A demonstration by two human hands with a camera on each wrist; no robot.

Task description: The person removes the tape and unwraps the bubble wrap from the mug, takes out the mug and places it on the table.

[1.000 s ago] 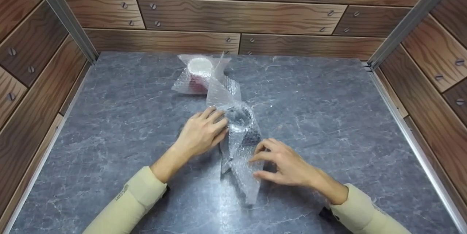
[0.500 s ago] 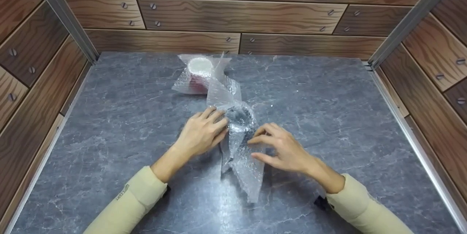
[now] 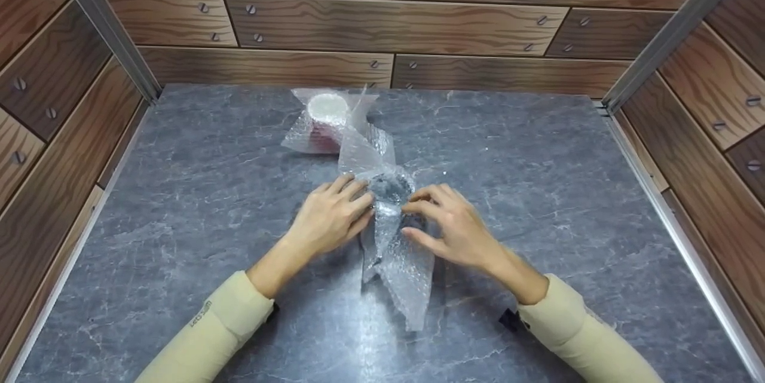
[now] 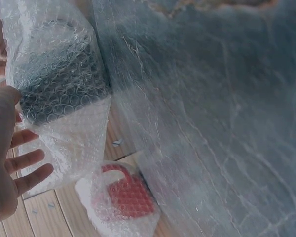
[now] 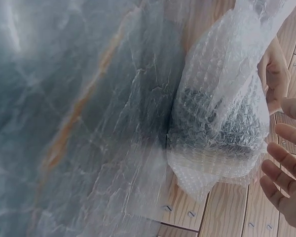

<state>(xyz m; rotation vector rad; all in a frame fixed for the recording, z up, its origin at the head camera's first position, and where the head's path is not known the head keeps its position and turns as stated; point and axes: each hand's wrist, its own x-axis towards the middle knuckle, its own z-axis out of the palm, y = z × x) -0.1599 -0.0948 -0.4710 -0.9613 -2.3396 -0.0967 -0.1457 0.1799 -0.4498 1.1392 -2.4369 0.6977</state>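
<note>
There's the bubble-wrapped dark object (image 3: 388,215), on the desk (image 3: 550,168) between my left hand (image 3: 329,215), grip spread along its side, and my right hand (image 3: 452,226), spread too, contact hard to tell! A lopsided shove could tip it; that loose tail (image 3: 407,294), unpinned, could spring open.

The right hand (image 3: 454,227) now sits farther up the right side of the dark bubble-wrapped bundle (image 3: 387,211) than a second ago. Its thumb, earlier over the bundle's loose near tail (image 3: 409,293), is now at the bundle's darker middle, and its fingertips are just below the round top. More of that tail shows, while the bundle's upper right edge is now behind the fingers. The right sleeve (image 3: 580,323) also comes nearer the bundle.
</note>
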